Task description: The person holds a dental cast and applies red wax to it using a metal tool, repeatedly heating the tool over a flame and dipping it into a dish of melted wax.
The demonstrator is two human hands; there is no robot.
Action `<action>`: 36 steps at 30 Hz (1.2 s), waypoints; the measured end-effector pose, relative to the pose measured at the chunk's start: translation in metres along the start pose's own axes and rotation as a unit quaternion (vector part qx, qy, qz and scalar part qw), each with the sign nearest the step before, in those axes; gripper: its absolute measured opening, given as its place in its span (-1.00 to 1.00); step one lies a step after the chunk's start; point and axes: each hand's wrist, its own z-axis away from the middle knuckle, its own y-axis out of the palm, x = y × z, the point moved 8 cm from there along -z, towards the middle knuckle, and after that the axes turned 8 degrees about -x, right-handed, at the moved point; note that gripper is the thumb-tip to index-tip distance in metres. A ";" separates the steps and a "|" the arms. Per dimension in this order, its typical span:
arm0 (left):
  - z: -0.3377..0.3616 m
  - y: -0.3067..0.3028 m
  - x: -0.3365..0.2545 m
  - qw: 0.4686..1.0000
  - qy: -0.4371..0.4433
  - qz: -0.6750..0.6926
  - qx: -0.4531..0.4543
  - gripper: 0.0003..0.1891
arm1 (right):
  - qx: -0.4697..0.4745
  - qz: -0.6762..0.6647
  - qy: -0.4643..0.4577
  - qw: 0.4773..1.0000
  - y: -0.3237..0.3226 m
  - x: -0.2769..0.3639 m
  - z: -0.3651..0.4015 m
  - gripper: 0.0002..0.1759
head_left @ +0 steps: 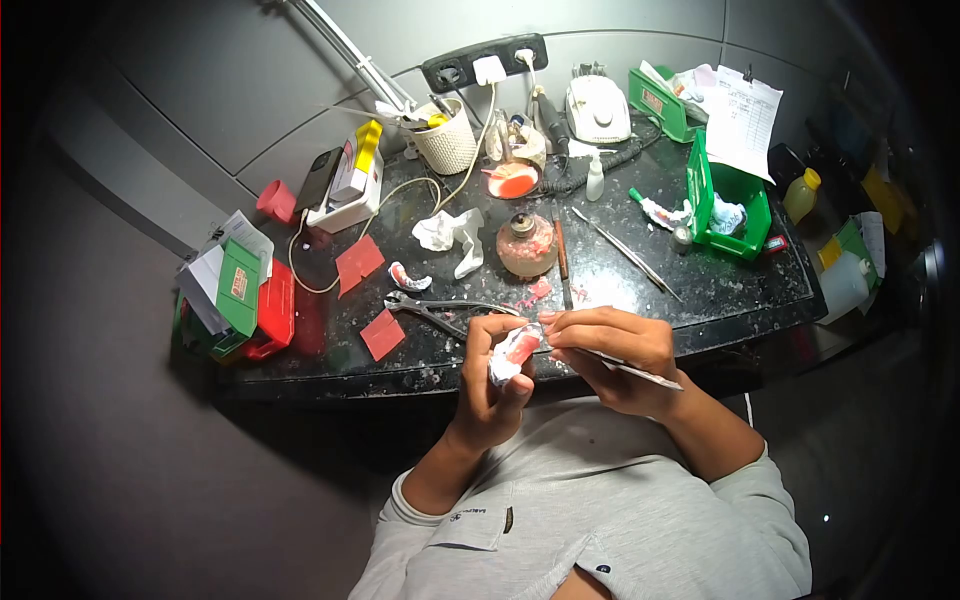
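A white plaster dental cast with red-pink wax on it (517,350) rests in the fingers of my left hand (482,395), just in front of the bench edge. My right hand (625,355) is closed around a slim metal wax knife (640,374), its handle sticking out to the lower right. The tool's tip end meets the cast between both hands, partly hidden by my fingers. Just beyond my hands lie metal pliers (440,308), a brown-handled tool (562,262) and crumbs of pink wax (541,289).
Pink wax sheets (360,264), a small cast with red wax (408,277) and crumpled tissue (450,238) lie left. A glass burner (527,245) stands centrally. Long tweezers (628,254) and a green bin (735,243) are right; a red bin (272,318) sits at the left edge.
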 end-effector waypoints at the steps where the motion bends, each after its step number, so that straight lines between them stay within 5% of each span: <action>1: 0.000 -0.001 0.000 1.000 -0.001 0.000 0.000 -0.17 | 0.000 0.000 0.001 1.000 0.000 0.000 0.000 -0.79; 19: 0.002 -0.007 0.001 0.996 0.029 -0.081 0.022 -0.05 | 0.042 0.008 0.008 0.999 0.005 0.002 0.001 -0.74; 31: 0.002 -0.004 0.003 0.999 0.011 -0.033 -0.035 -0.03 | 0.013 0.039 0.016 0.999 0.008 0.009 0.004 -0.77; 36: 0.002 -0.002 0.006 0.996 -0.036 0.079 -0.013 -0.18 | -0.013 0.048 0.008 0.999 0.008 0.005 0.006 -0.78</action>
